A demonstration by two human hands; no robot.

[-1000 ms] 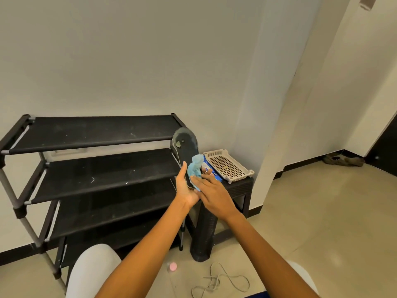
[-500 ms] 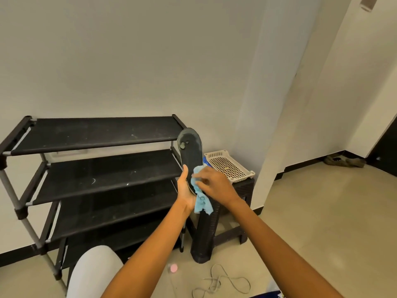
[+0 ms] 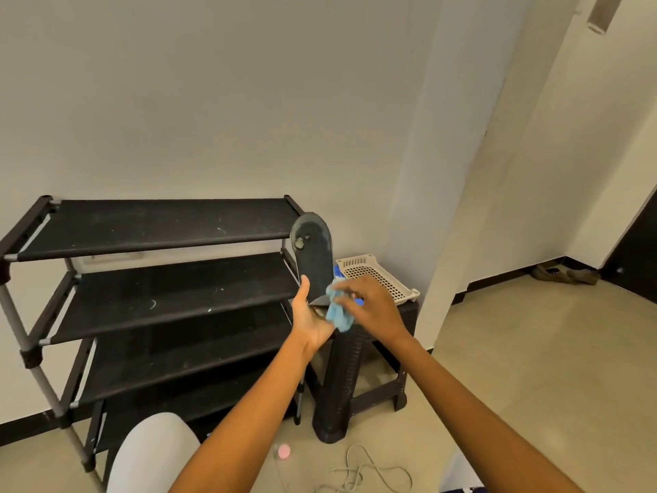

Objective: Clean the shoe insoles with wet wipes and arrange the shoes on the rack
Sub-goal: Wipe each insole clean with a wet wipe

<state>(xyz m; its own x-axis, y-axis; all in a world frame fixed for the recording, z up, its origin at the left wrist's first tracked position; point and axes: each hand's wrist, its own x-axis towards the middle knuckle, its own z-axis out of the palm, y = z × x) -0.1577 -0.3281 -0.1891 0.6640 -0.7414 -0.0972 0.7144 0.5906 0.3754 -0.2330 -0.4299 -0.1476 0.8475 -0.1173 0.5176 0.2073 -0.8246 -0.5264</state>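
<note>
You're gripping the insole (image 3: 313, 257) upright in your left hand (image 3: 308, 320), right hand (image 3: 369, 307) pinching the blue wipe (image 3: 337, 313) against its heel, needing strokes toward the toe next.

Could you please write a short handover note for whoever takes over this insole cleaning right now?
Left hand: grips the heel end of the dark insole, held upright in front of the shoe rack.
Right hand: its fingers pinch the bunched blue wipe against the insole's lower part.
Done: wiping is under way; pale spots remain near the insole's top end.
Left: finish this insole, do any others, then put shoes on the rack. Its visible shelves hold no shoes; a pair lies on the floor by the far wall.
</note>
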